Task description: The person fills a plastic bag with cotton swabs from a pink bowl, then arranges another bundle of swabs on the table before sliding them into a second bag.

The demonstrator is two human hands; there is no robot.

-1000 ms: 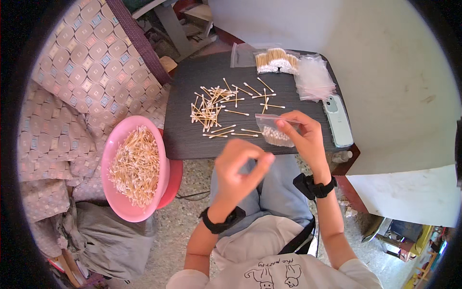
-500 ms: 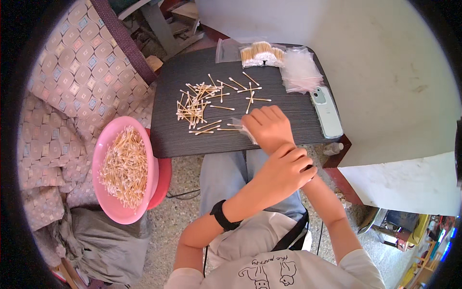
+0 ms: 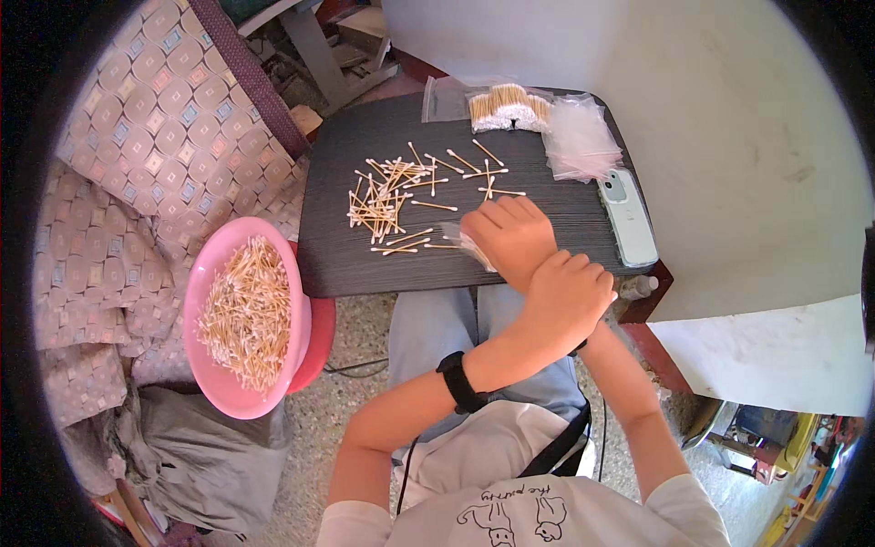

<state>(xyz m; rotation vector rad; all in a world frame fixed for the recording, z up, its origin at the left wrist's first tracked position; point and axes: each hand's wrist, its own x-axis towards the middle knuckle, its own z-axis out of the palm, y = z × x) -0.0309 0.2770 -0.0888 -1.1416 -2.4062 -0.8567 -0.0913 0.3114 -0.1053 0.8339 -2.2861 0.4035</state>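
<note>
My right hand (image 3: 510, 239) lies at the table's near edge, its fingers curled down over a small clear plastic bag (image 3: 478, 253). A cotton swab's stick pokes out beside that bag; what sits inside is mostly hidden. My left hand (image 3: 570, 296) crosses over and wraps round my right wrist, where a bit of black band shows beneath it. Loose cotton swabs (image 3: 383, 205) lie in a jumbled heap left of my right hand, with several more scattered just beyond it. At the far edge, bundled cotton swabs (image 3: 509, 108) are lined up beside a flat clear bag (image 3: 444, 100).
A stack of clear zip bags (image 3: 581, 137) and a pale phone (image 3: 627, 219) take up the table's right side. Left of the table, a pink basin (image 3: 194, 314) full of swabs rests on a red stool (image 3: 319, 351). A patterned sofa (image 3: 118, 219) borders the left, a wall (image 3: 729, 164) the right.
My left hand has shifted slightly up and right along my right wrist, hiding more of the black band. My right hand stays on the bag. The whole view has swung a little.
</note>
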